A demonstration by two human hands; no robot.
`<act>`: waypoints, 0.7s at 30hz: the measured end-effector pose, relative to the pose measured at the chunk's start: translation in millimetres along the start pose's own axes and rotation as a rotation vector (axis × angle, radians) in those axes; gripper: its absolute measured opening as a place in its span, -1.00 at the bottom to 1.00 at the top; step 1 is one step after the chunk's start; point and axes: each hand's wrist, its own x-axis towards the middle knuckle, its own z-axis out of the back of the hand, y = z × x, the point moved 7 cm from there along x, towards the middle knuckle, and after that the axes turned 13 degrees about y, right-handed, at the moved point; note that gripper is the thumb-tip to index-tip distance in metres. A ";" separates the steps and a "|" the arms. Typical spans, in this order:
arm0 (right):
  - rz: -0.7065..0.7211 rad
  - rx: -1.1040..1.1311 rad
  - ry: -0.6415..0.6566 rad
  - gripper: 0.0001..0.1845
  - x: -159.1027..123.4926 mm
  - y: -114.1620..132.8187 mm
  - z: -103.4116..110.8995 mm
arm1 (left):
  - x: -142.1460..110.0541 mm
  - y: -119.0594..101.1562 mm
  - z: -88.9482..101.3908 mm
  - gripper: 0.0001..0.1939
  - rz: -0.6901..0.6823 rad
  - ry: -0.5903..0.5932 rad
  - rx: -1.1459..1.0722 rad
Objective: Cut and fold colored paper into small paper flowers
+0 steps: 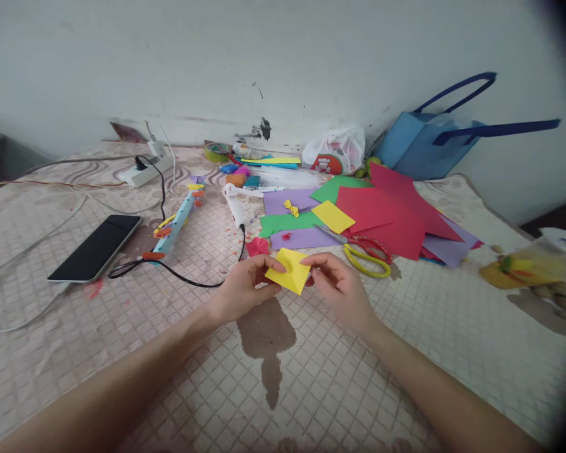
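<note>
A small square of yellow paper (290, 272) with crease lines is held up above the tablecloth, one corner pointing toward me. My left hand (245, 284) pinches its left corner between thumb and fingers. At the right corner, my right hand (340, 286) grips it with the fingertips; some fingers are hidden behind the paper. Just beyond the left hand lies a red paper piece (257, 246). Scissors (368, 255) with yellow and red handles rest past the right hand, close to another yellow paper piece (334, 217).
A white glue gun (234, 206) trails a black cord. Red sheets (387, 217) pile up at the right, before a blue bag (419, 145). On the left are a phone (97, 248), a decorated light-blue strip (175, 225) and a power strip (146, 172). A plastic bag (532, 264) sits far right.
</note>
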 end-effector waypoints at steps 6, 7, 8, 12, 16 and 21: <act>0.122 -0.093 -0.035 -0.87 -0.9 3.2 -0.7 | -3.4 -5.1 8.6 -0.80 -0.077 -0.104 0.067; 0.132 -0.095 -0.041 -0.88 -0.9 3.7 -0.8 | -4.1 -6.0 9.5 -0.80 -0.093 -0.112 0.089; 0.139 -0.091 -0.047 -0.89 -1.0 4.1 -0.9 | -4.8 -7.2 10.3 -0.80 -0.111 -0.118 0.110; 0.145 -0.040 -0.049 -0.94 -1.0 4.7 -2.6 | -5.9 -10.7 9.8 -0.86 -0.158 -0.122 0.133; 0.072 0.068 -0.004 -0.91 0.3 -2.4 -8.3 | -5.1 -8.2 8.5 -0.84 -0.113 -0.149 0.112; -0.014 0.074 -0.053 -0.85 -1.5 -7.5 -10.3 | -4.4 1.5 6.5 -0.80 -0.043 -0.184 -0.004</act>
